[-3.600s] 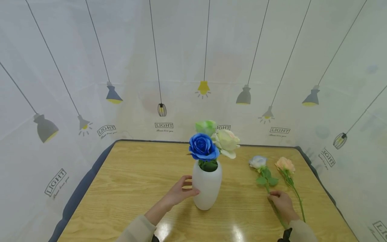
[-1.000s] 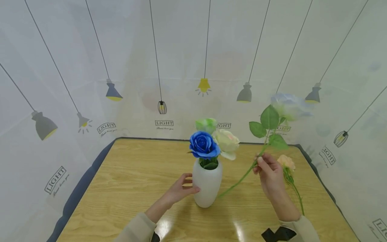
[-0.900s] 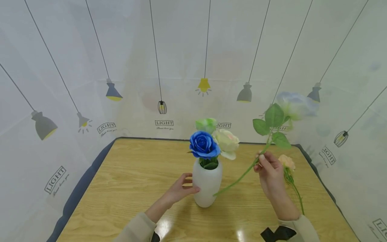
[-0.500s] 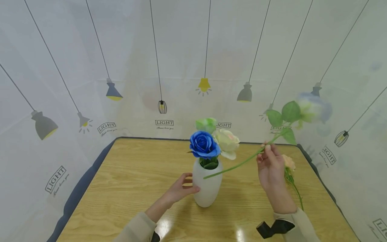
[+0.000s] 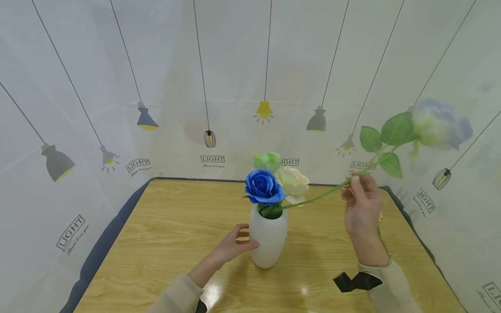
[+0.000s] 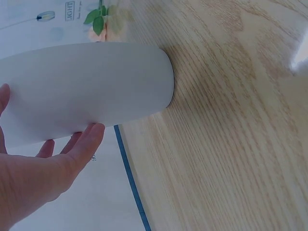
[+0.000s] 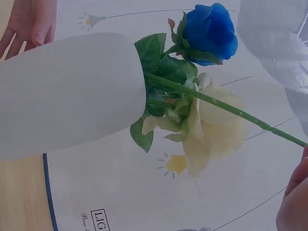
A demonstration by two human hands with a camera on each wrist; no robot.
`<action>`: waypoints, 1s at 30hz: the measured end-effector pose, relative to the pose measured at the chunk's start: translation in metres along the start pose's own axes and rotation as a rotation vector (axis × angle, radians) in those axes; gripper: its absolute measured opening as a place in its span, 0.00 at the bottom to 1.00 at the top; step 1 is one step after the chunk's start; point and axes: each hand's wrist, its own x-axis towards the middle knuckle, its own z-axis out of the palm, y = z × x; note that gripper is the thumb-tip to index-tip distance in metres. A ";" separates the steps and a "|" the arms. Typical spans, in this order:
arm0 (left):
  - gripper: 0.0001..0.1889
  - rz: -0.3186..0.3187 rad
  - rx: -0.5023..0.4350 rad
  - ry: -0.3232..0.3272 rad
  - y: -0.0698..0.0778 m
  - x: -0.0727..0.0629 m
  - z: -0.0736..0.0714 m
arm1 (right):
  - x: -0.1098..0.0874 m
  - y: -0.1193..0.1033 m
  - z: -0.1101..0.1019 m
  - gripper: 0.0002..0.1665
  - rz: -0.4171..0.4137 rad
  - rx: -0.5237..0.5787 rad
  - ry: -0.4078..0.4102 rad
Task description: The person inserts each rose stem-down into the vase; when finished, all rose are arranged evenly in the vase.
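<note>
A white vase (image 5: 268, 243) stands upright on the table, steadied by my left hand (image 5: 231, 248), thumb on its near side and fingers at its left. In its mouth sit a blue rose (image 5: 263, 186), a cream rose (image 5: 293, 180) and a pale green bloom (image 5: 267, 161). My right hand (image 5: 362, 208) pinches a pale blue and white rose (image 5: 438, 124) by its green stem, between thumb and fingers. That rose leans far to the right, and its lower stem (image 7: 216, 102) reaches the vase's mouth, crossing before the cream rose in the right wrist view.
Behind my right forearm a flower stem (image 5: 384, 243) lies on the wooden table (image 5: 176, 217), its peach bloom mostly hidden by the hand. A white curtain (image 5: 235, 65) printed with lamps rises beyond the table's dark edge.
My right hand picked the pale blue rose off the table, then moved up and right, tilting it. Its stem end rose from beside the vase to the mouth. My left hand stayed put.
</note>
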 end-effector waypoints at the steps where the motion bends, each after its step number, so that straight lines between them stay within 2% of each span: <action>1: 0.34 0.001 -0.002 0.001 0.000 0.000 0.000 | 0.000 0.001 0.002 0.05 -0.019 -0.041 -0.019; 5: 0.35 0.000 -0.001 0.001 0.001 0.000 0.000 | -0.003 0.005 0.010 0.08 -0.058 -0.188 -0.132; 11: 0.34 0.001 -0.009 -0.006 0.011 -0.005 0.000 | -0.008 0.012 0.021 0.08 -0.053 -0.428 -0.395; 14: 0.34 0.001 -0.006 -0.004 0.011 -0.005 0.000 | -0.009 0.018 0.026 0.07 -0.043 -0.521 -0.490; 17: 0.35 0.004 0.003 -0.001 0.003 -0.001 -0.001 | -0.010 0.025 0.031 0.06 -0.051 -0.589 -0.539; 19: 0.35 0.007 0.002 -0.003 0.002 -0.001 -0.001 | -0.009 0.028 0.033 0.06 -0.057 -0.626 -0.549; 23: 0.35 0.008 0.000 -0.007 0.001 -0.001 -0.002 | -0.010 0.032 0.038 0.06 -0.053 -0.711 -0.528; 25: 0.35 0.009 0.002 -0.008 0.001 0.000 -0.002 | -0.013 0.032 0.041 0.06 -0.041 -0.793 -0.533; 30: 0.35 0.011 0.003 -0.008 0.000 0.001 -0.001 | -0.027 0.030 0.052 0.08 0.016 -1.004 -0.616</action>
